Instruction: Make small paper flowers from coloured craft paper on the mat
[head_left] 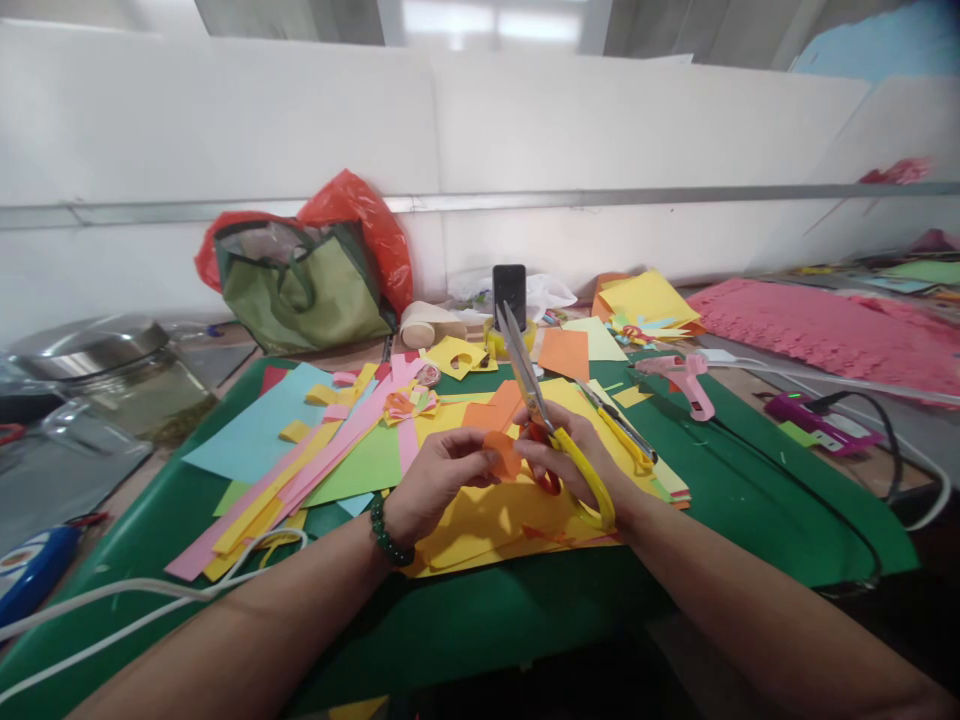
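Observation:
Between the fingers of my left hand (442,475) is a small rounded piece of orange paper (504,457), held over a stack of yellow paper (487,525). My right hand (577,450) is closed around scissors (574,465) with yellow and red handles, their blades pointing up and away. The right fingertips also reach the edge of the orange piece. Orange sheets (495,405) lie just beyond my hands. To the right of them rest a second pair of scissors or a cutter with a yellow handle (622,435); its exact kind is unclear.
Pink and yellow paper strips (300,480) and a light blue sheet (255,425) cover the green mat's left side. A pink glue gun (686,383) trails a black cable on the right. A phone (509,290) stands behind, near a green bag (307,290). A glass jar (124,385) is far left.

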